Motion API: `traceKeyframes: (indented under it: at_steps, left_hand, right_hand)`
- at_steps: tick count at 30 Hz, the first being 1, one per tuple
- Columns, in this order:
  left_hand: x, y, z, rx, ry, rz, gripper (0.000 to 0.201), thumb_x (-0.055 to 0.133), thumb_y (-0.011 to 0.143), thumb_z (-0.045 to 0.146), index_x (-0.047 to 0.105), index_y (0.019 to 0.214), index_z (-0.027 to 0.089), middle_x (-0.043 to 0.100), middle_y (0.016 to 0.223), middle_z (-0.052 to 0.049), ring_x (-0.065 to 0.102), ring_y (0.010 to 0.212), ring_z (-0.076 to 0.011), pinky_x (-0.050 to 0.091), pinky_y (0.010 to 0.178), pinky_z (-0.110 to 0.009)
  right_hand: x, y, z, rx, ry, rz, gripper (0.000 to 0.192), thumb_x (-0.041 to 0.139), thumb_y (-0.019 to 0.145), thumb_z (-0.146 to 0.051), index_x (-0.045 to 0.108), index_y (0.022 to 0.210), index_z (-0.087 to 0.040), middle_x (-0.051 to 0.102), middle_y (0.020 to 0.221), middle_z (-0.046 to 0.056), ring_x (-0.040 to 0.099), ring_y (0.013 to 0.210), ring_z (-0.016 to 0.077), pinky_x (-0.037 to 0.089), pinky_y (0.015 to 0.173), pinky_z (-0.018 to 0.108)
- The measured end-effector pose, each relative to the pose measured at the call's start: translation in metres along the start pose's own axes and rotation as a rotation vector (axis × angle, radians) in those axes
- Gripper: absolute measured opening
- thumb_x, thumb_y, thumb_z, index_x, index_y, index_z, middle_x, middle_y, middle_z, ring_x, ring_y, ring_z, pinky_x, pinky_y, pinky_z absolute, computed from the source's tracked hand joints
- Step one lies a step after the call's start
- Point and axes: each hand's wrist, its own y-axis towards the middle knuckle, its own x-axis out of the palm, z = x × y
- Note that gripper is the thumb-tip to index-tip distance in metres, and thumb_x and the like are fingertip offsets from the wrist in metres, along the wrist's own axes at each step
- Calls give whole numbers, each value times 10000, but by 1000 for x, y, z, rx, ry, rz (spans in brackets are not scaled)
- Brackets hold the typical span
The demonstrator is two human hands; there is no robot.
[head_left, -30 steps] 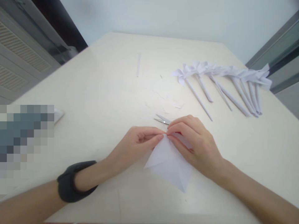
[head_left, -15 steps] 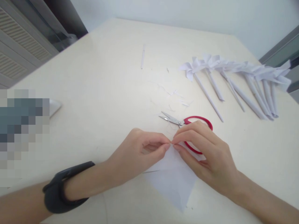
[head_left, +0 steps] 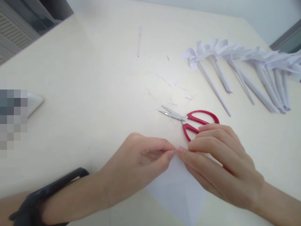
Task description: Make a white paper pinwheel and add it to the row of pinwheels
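A pale desk [head_left: 94, 78] by a wall [head_left: 270, 15] carries scissors [head_left: 184, 118] and white pinwheels [head_left: 222, 48]. The left hand [head_left: 143, 160] pinches the tip of the white paper [head_left: 180, 188] beneath; the right hand's [head_left: 225, 166] grip cannot be told. The scissors' red handles, nearly hidden a second ago, now mostly show.

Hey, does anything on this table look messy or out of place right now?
Mainly the thin paper scraps, strewn loose around and beyond the scissors, whose blades lie apart with the handles partly hidden by the right hand. They look untidy beside the neatly lined-up paper pinwheels.
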Motion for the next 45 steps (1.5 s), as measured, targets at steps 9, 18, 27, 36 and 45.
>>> traceKeyframes:
  at_steps: [9, 18, 27, 36, 45]
  left_hand:
    - [2, 1, -2, -79, -259, -41, 184, 521, 821, 210, 691, 781, 154, 641, 644, 25, 562, 589, -90, 449, 521, -139]
    - [2, 5, -1, -101, -404, -16, 162, 566, 813, 195, 726, 841, 193, 688, 675, 28, 606, 615, -88, 480, 539, -131]
    - [0, 4, 0, -83, -163, -5, 163, 548, 806, 175, 711, 796, 180, 673, 656, 51, 567, 593, -60, 437, 544, -105]
    - [-1, 6, -2, -48, 30, -28, 195, 527, 838, 208, 707, 763, 211, 640, 625, 86, 517, 553, -37, 377, 493, -90]
    - [-1, 5, -1, -23, 35, -10, 200, 521, 849, 230, 713, 795, 205, 658, 634, 77, 542, 562, -57, 396, 512, -110]
  right_hand:
    - [-8, -2, -3, -42, -27, -18, 92, 571, 758, -119, 631, 795, -178, 650, 662, 22, 559, 729, 182, 467, 774, 400]
    - [-4, 4, 1, 100, 72, 10, 109, 585, 776, -64, 654, 813, -140, 671, 741, 53, 558, 708, 166, 457, 677, 372]
    - [-4, 4, -1, 361, 341, -107, 64, 582, 828, -140, 627, 873, -152, 619, 822, 26, 530, 770, 124, 437, 651, 291]
    - [2, 5, 2, 412, 368, -143, 19, 591, 823, -153, 606, 829, -163, 601, 793, 4, 514, 747, 118, 421, 640, 273]
    - [-1, 5, 1, 426, 367, -115, 30, 604, 817, -141, 622, 806, -162, 612, 787, -11, 526, 751, 101, 439, 680, 259]
